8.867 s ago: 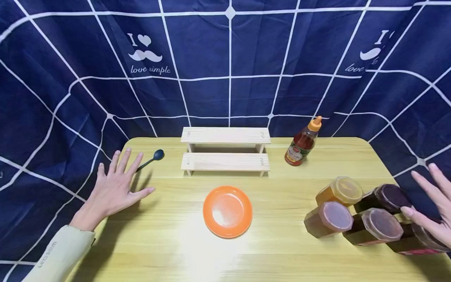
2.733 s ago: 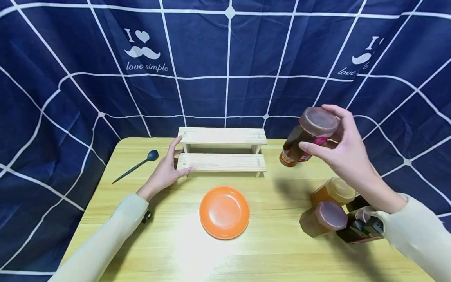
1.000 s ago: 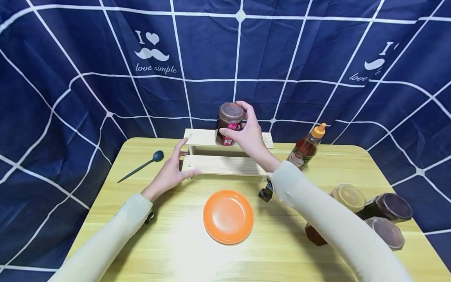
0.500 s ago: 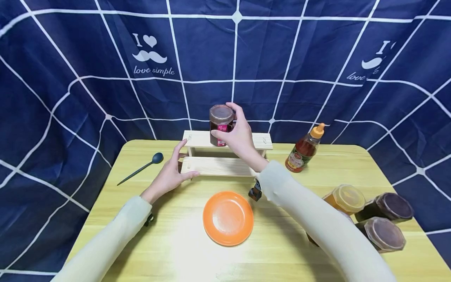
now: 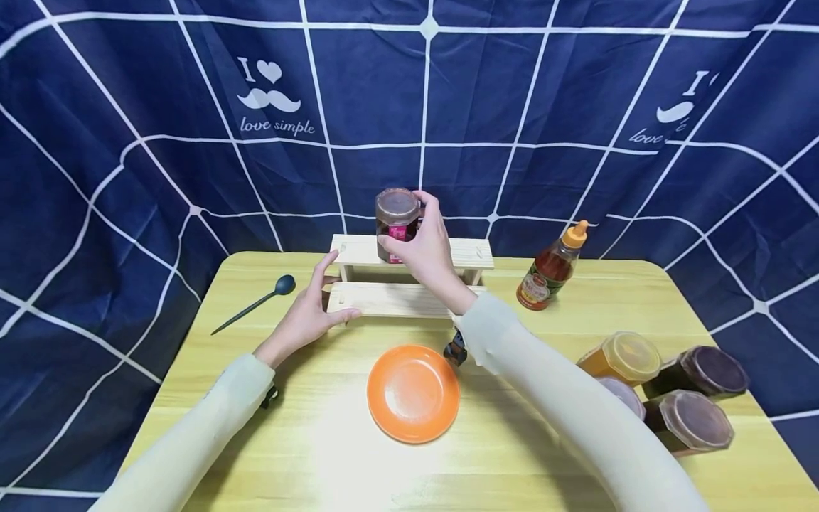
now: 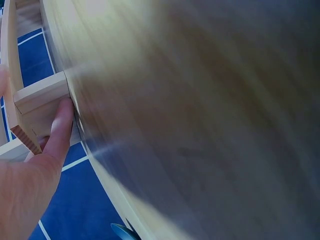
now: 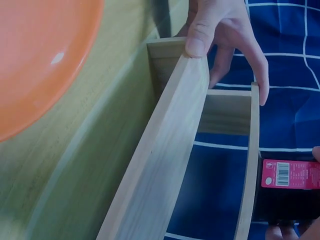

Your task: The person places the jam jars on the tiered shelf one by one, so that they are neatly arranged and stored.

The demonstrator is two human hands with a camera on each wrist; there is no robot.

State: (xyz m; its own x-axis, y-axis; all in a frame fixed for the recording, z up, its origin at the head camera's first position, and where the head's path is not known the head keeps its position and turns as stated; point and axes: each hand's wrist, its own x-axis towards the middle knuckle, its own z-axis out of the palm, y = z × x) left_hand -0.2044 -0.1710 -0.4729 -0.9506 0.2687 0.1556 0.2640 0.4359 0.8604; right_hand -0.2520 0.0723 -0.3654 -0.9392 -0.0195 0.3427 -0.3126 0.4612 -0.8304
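Note:
A two-step wooden shelf rack stands at the back of the table. My left hand grips its left end, the thumb on the lower board and the other fingers round the end. In the right wrist view the left thumb presses the end of the lower board. My right hand holds a dark jar with a clear lid, upright at the upper board, left of its middle. The jar's pink label faces front. The right fingers behind the jar are mostly hidden.
An orange plate lies before the rack. A dark spoon is at the left. A squeeze bottle with an orange cap stands right of the rack. Several lidded jars, including a yellow one, cluster at the right, partly behind my right sleeve.
My right hand has carried the dark jar from the right-hand cluster to the upper board, lately shifting it left. My left hand came from beside the spoon to the rack and now stays still.

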